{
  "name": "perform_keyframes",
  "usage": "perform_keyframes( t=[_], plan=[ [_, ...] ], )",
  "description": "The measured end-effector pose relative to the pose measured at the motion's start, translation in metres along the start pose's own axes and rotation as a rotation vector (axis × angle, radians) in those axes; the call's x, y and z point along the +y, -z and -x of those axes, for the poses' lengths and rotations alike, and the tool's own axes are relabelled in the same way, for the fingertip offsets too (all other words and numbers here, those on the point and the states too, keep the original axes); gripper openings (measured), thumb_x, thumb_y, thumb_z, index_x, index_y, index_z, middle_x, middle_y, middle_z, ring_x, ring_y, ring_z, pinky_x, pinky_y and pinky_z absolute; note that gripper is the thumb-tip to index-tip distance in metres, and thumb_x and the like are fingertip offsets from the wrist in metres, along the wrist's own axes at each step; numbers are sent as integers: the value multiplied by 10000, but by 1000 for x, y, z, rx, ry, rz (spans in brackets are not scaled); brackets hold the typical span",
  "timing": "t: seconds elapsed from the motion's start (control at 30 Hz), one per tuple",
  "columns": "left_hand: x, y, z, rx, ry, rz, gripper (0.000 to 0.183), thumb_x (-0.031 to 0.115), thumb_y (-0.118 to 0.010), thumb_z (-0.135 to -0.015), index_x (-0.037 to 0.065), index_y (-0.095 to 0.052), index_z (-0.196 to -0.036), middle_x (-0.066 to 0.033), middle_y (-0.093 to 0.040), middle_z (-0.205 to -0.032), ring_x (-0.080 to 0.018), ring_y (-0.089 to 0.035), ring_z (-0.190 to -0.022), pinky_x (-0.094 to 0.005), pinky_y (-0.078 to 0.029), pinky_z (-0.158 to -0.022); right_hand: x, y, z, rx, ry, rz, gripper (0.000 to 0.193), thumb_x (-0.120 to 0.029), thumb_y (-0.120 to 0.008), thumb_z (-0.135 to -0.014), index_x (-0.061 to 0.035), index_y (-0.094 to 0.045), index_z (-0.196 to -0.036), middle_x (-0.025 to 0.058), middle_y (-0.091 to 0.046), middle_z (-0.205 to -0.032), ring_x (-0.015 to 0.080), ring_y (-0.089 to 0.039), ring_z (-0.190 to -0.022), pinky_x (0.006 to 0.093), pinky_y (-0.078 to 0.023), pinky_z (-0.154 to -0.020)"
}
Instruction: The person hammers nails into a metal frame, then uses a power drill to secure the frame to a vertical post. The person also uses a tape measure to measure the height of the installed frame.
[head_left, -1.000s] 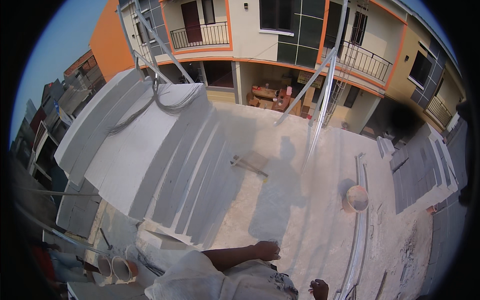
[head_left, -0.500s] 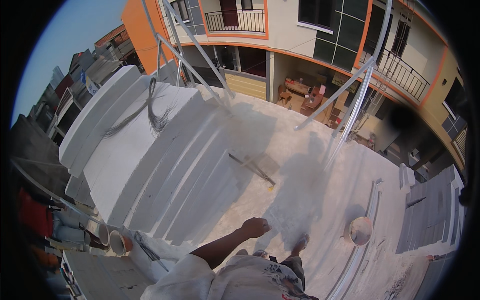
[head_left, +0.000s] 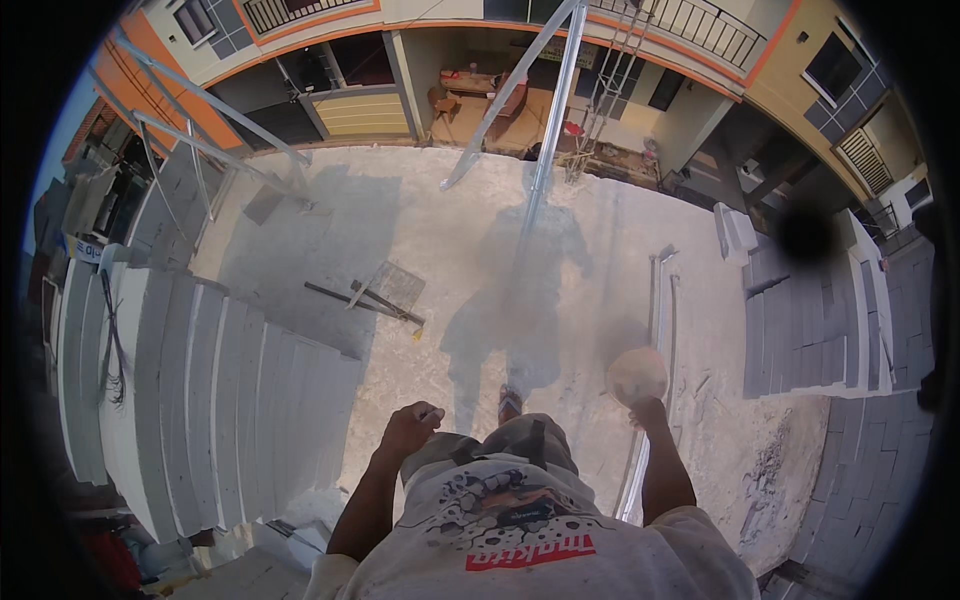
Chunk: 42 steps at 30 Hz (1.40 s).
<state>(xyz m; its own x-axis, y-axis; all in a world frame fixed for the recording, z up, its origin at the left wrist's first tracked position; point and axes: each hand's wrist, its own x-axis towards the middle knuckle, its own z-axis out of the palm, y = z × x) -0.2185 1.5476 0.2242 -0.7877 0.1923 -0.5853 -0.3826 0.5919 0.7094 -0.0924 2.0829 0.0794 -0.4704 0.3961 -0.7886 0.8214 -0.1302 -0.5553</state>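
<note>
My left hand hangs in front of my left hip, its fingers curled into a loose fist, and I see nothing in it. My right arm hangs on the other side, and my right hand overlaps the near rim of a round, pale, dusty bucket. Whether it touches the bucket or only passes in front of it I cannot tell, as its fingers are blurred. The bucket stands on the dusty floor beside long metal channels. One sandalled foot shows ahead of me.
Stacked pale grey panels stand at left, with a wire bundle on them. More blocks are piled at right. Dark metal bars lie on the floor. Slanting metal posts rise at the slab's far edge, facing a building.
My view has swung right, so the panel stack now sits farther left. My right arm has come into view by the bucket. The left hand remains closed at my side.
</note>
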Motion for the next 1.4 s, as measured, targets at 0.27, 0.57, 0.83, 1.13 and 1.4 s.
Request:
perform_keyframes(
  t=[0.27, 0.57, 0.83, 1.13, 1.4],
  plan=[
    [-19, -8, -45, 5, 217, -122, 359, 319, -607, -883, -32, -686, -878, -132, -710, -764, -198, -676, -625, -340, -526, -651, -52, -7, -9, 43, 221, 393, 330, -302, -574, -852, 4, -698, -842, 128, -653, -589, 211, -636, -481, 363, -528, -536],
    [-37, -25, -166, -82, 394, 129, 312, 267, -618, -891, -32, -660, -813, -124, -698, -720, -180, -661, -586, -310, -504, -543, -18, -36, -1, -230, -296, 593, 319, -315, -687, -871, -3, -666, -938, 137, -707, -806, 204, -665, -629, 346, -540, -550],
    [108, 23, -327, 44, 208, 123, 398, 323, -619, -896, 12, -649, -649, -146, -685, -670, -165, -642, -558, -331, -488, -526, -142, 29, -93, 118, 115, 276, 181, -207, -624, -888, -33, -633, -934, 89, -645, -707, 160, -604, -532, 286, -483, -468],
    [148, 37, -371, 325, 154, -29, 337, 267, -547, -930, -37, -674, -1007, -182, -715, -849, -224, -689, -739, -344, -538, -689, -219, 17, -145, -139, -32, 185, 226, -206, -630, -854, 14, -672, -879, 120, -675, -707, 180, -656, -578, 299, -519, -524],
    [118, -138, -257, 485, 706, 431, 412, 364, -549, -945, -16, -662, -1057, -105, -704, -806, -153, -649, -615, -295, -471, -496, -295, 161, -287, -195, -304, 682, 292, -259, -703, -856, 17, -640, -926, 133, -632, -683, 218, -609, -529, 347, -502, -468]
  ],
)
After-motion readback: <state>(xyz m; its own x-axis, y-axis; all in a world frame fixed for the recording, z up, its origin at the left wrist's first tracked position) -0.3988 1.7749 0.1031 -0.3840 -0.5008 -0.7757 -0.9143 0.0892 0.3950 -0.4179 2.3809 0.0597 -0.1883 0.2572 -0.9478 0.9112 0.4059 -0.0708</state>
